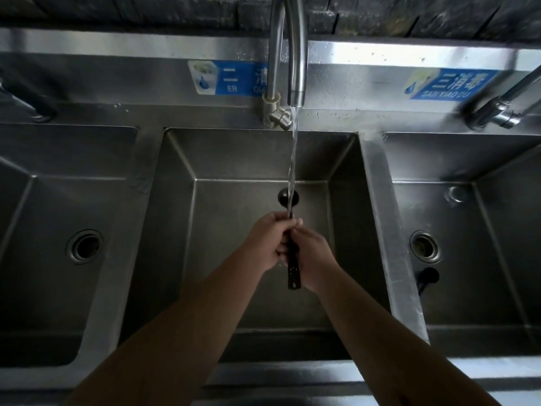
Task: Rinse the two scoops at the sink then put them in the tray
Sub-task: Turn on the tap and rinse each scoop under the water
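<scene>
A black scoop [293,268] with a long flat handle is held over the middle sink basin [234,159], its round bowl pointing away from me under the running water. My left hand [270,238] and my right hand [311,253] both grip the handle near its middle. The water stream [292,159] falls from the tall faucet [288,54] onto the scoop's bowl. A second black scoop [426,279] lies on the bottom of the right basin, near its drain. No tray is in view.
Three steel basins sit side by side, with the left basin's drain [85,246] and the right basin's drain [425,246] visible. More taps stand at far left [29,106] and far right [503,109]. Blue labels hang on the backsplash.
</scene>
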Demonstrator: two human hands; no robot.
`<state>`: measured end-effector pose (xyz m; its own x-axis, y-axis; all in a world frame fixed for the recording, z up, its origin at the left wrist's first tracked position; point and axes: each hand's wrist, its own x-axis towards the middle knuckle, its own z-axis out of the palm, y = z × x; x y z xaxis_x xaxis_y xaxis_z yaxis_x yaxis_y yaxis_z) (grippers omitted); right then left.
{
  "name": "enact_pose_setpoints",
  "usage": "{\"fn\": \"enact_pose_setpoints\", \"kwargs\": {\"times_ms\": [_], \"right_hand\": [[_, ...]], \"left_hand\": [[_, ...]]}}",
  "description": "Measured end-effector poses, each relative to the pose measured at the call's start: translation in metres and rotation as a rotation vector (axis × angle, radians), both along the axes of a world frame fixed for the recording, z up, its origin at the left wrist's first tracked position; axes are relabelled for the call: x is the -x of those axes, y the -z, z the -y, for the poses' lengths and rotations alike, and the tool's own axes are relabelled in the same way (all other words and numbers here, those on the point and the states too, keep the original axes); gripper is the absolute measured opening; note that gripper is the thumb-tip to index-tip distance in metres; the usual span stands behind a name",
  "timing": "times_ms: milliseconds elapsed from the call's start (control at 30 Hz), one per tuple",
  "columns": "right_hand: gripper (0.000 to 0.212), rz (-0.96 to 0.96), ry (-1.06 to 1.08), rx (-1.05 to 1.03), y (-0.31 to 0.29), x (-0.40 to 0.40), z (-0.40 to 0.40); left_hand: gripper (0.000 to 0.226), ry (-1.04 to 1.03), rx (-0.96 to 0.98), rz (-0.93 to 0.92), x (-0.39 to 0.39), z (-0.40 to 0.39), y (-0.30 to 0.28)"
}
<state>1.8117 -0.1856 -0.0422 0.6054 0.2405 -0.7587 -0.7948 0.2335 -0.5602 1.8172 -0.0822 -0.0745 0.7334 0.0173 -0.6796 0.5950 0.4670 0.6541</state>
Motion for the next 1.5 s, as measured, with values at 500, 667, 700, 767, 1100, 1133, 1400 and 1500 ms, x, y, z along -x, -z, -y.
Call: {"fn": "enact_pose_setpoints", "kwargs": {"times_ms": [500, 667, 700, 767, 1100, 1133, 1400, 1500], "right_hand": [[0.026, -0.116, -0.112, 0.081, 0.027, 0.049, 0.033], [0.025, -0.104, -0.143, 0.155, 0.022, 0.046, 0.036], [0.024, -0.103, -0.144, 0.156, 0.02, 0.046, 0.036], [0.024, -0.083, -0.147, 0.177, 0.016, 0.047, 0.037], [0.019, 0.197, -0.283, 0.674, -0.006, 0.069, 0.049], [0.021, 0.221, -0.29, 0.713, -0.009, 0.07, 0.052], [0.023, 0.348, -0.163, 0.712, -0.03, 0.068, 0.081], [0.025, 0.363, -0.112, 0.61, -0.038, 0.066, 0.094]], "left_hand": [[0.017, 0.025, 0.007, -0.114, 0.053, 0.006, 0.012], [0.014, -0.051, 0.0, -0.124, 0.041, 0.007, 0.007], [0.014, -0.069, 0.007, -0.109, 0.038, 0.006, 0.006], [0.015, -0.095, 0.021, -0.085, 0.032, 0.006, 0.004], [0.02, 0.048, 0.147, -0.09, 0.037, 0.031, -0.026], [0.023, 0.066, 0.153, -0.109, 0.039, 0.036, -0.029], [0.024, 0.199, 0.393, -0.081, 0.054, 0.062, -0.031], [0.016, 0.207, 0.258, -0.007, 0.051, 0.074, -0.033]]}}
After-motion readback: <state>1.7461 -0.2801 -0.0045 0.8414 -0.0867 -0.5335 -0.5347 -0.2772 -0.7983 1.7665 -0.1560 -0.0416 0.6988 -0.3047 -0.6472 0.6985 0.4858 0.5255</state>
